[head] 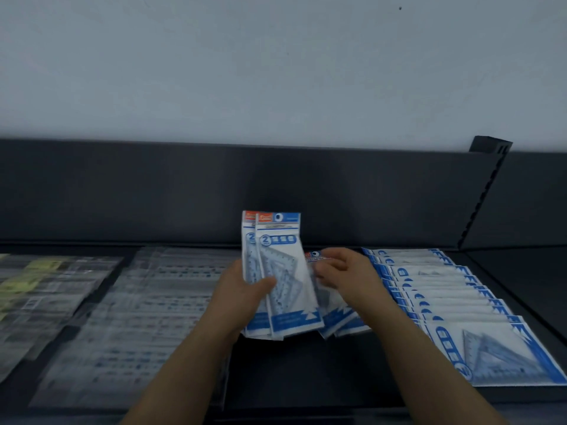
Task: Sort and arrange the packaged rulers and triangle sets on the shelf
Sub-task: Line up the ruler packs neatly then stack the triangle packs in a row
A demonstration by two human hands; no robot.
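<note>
My left hand (245, 294) grips a small stack of blue-and-white triangle set packs (277, 271), held upright above the dark shelf (291, 372). My right hand (346, 271) reaches over a few more triangle packs (340, 320) lying just right of the held ones, its fingers curled on the top of one pack. A long overlapping row of the same triangle packs (454, 305) lies flat on the right of the shelf. Clear packaged rulers (147, 317) lie in a blurred pile on the left half.
Packs with yellow-green contents (27, 283) lie at the far left. A dark back panel (214, 191) rises behind the shelf, with a slotted upright bracket (481, 194) at the right. A pale wall is above.
</note>
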